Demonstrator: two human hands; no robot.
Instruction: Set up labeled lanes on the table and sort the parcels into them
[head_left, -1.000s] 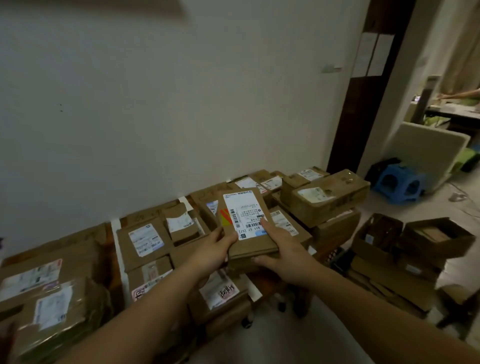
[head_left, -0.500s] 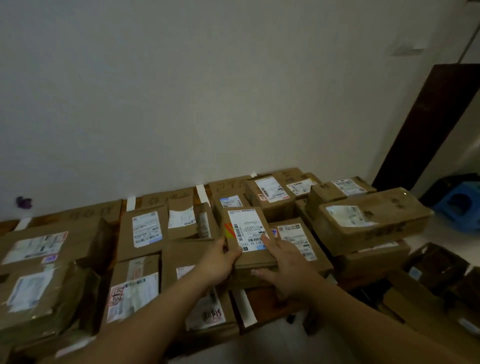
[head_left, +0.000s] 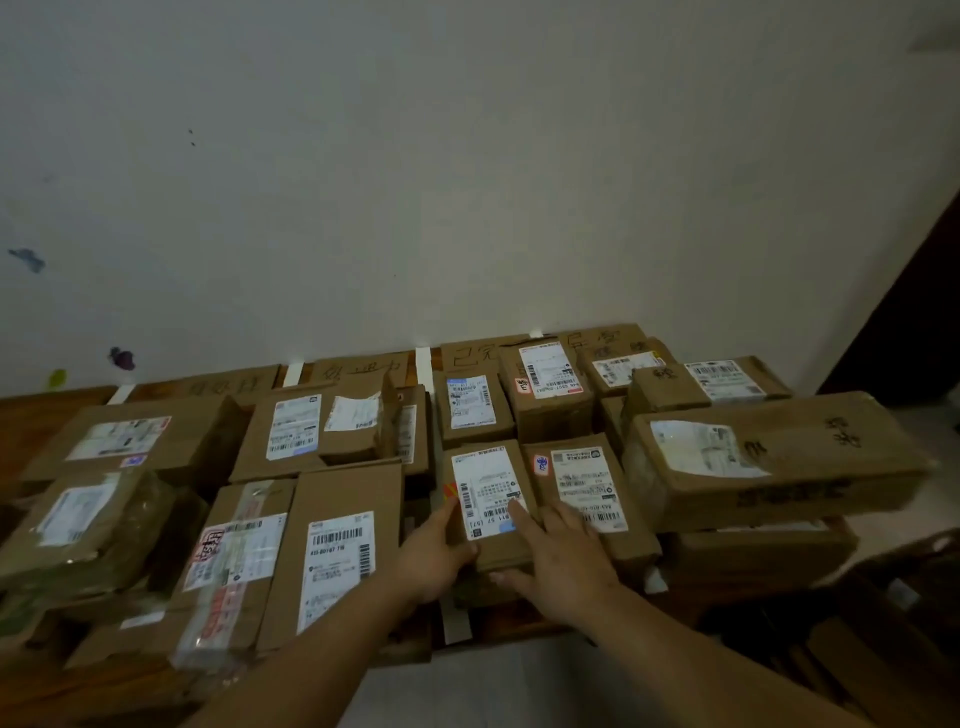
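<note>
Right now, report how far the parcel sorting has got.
Done: white tape strips split the table into lanes, handwritten cardboard labels sit by the wall, and many parcels lie in them. In hand: the left hand and right hand hold a small parcel at a lane's near end. Left: setting it down; dark boxes at lower right may remain.
</note>
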